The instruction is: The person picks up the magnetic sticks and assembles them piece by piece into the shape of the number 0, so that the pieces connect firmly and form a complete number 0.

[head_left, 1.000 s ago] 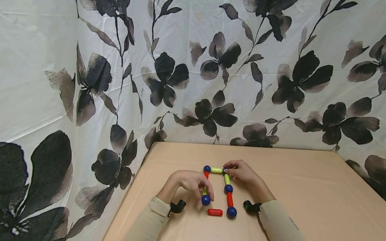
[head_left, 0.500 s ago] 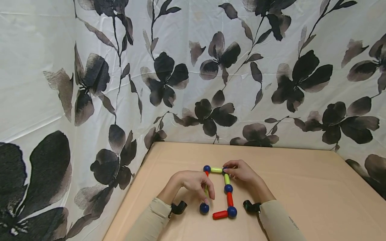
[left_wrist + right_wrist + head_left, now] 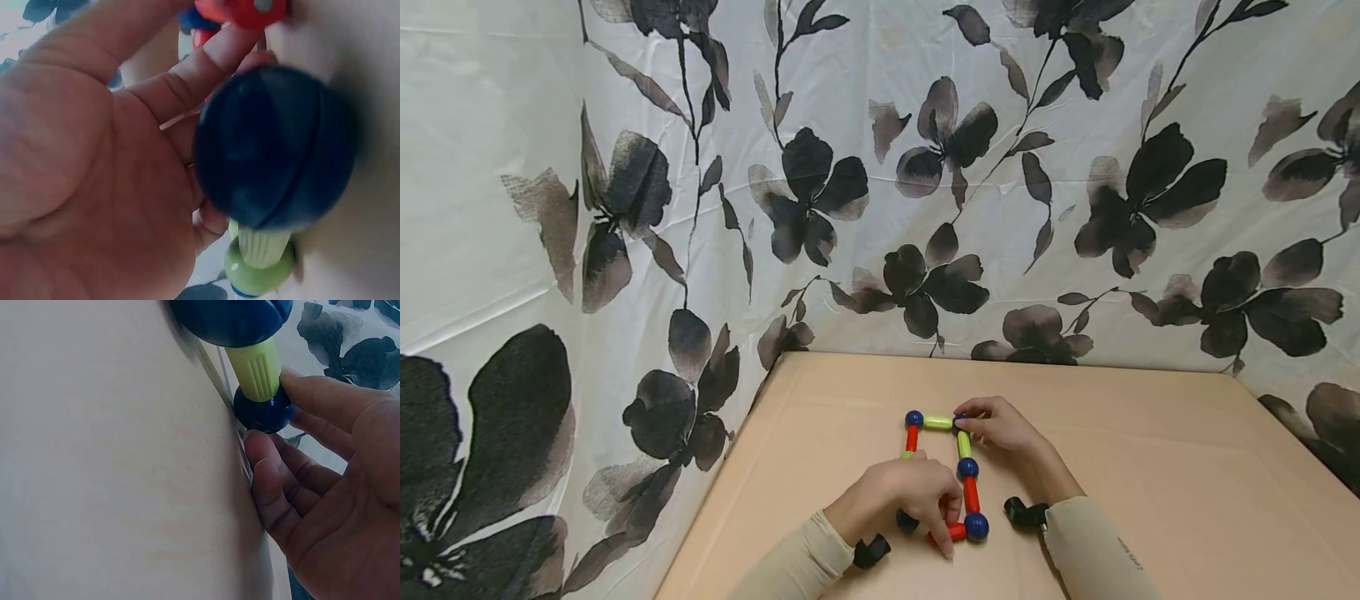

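On the table, magnetic balls and rods form a frame. With thumb and fingers, my left hand (image 3: 913, 492) grips a short red magnetic rod (image 3: 957, 531), whose right end meets the front right blue ball (image 3: 977, 527). In the left wrist view a bare metal end shows on this red rod (image 3: 244, 9). Close beside the left palm sits another blue ball (image 3: 275, 150), with a pale green rod (image 3: 264, 248) behind it. My right hand (image 3: 1000, 423) pinches the far right corner's dark blue ball (image 3: 265, 419), where two yellow-green rods meet.
Along the right side run a yellow-green rod (image 3: 964, 445), a blue ball (image 3: 967, 468) and a red rod (image 3: 972, 495). A blue ball (image 3: 913, 418) marks the far left corner. Behind the table (image 3: 1150, 467) hangs a flowered cloth (image 3: 865, 208).
The loose red rod has swung round and joined the front right ball. My left hand has left the left side's ball, moving right and nearer to grip that rod. The right hand stays put.
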A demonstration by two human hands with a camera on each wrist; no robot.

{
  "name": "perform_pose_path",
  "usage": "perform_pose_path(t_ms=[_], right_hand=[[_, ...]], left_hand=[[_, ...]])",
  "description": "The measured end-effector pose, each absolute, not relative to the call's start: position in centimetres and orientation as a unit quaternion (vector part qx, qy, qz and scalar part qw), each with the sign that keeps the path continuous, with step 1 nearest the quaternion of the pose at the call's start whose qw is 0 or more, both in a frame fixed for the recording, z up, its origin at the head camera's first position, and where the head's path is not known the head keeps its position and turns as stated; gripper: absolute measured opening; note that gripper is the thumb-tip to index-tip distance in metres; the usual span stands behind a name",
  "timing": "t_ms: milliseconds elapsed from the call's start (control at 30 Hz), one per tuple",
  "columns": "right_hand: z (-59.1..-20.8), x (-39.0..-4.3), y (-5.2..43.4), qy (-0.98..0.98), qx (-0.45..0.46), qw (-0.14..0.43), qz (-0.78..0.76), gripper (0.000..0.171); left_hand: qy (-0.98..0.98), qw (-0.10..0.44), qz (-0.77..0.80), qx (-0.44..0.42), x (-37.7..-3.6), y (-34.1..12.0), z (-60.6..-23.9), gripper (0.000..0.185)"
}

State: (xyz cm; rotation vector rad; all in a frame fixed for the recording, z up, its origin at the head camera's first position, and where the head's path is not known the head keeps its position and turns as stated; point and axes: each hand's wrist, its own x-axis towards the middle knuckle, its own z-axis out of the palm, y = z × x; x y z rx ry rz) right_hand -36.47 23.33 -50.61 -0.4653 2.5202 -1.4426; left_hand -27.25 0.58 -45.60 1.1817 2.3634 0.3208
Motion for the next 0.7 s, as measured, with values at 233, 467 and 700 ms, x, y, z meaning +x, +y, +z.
perform_pose_path(t_ms=[233,467,700], right_hand=[[-50.6,-36.5,23.3,0.853,-0.163,0.098,-0.487,0.031],[-50.7,-36.5,23.3,0.850,-0.168,0.100,-0.490,0.032],[-50.6,-36.4,23.4,0.845,-0.168,0.101,-0.497,0.031]], left_hand=[[0.870,0.238,0.120,0.414,-27.0,0.4,-45.3,0.026],[0.865,0.256,0.149,0.404,-27.6,-0.3,-45.2,0.024],[0.862,0.247,0.202,0.395,-28.8,-0.8,-45.3,0.016]])
